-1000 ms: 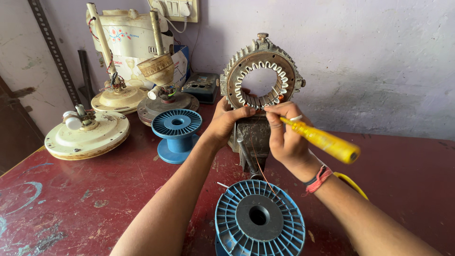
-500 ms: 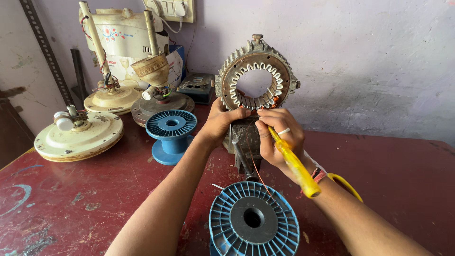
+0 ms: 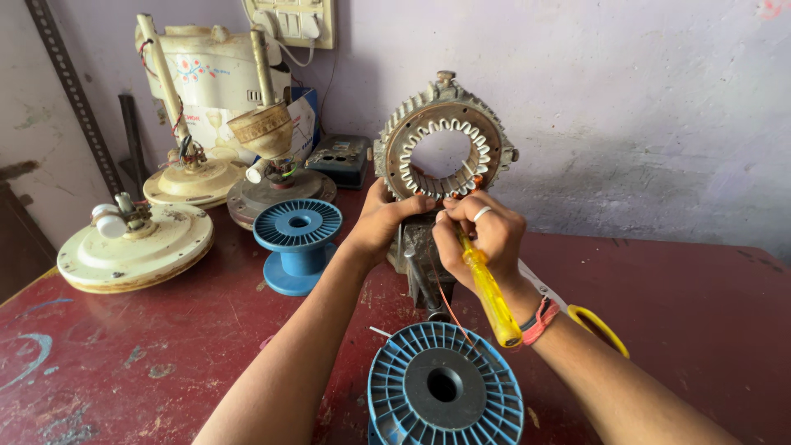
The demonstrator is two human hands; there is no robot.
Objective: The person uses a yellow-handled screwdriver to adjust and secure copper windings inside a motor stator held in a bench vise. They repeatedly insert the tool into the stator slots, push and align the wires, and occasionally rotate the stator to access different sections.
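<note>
My left hand [image 3: 387,221] grips stator ring [image 3: 443,136] bottom edge; my right hand [image 3: 482,239] grip pinches yellow screwdriver [image 3: 488,288] at ring.

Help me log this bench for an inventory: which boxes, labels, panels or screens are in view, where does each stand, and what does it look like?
Cardboard box: against the wall behind the fan motors, blue and white side.
Switch panel: on the wall at top, rectangular, cream.
Meter box: left of the stator ring, dark, low.
No screens show.
</note>
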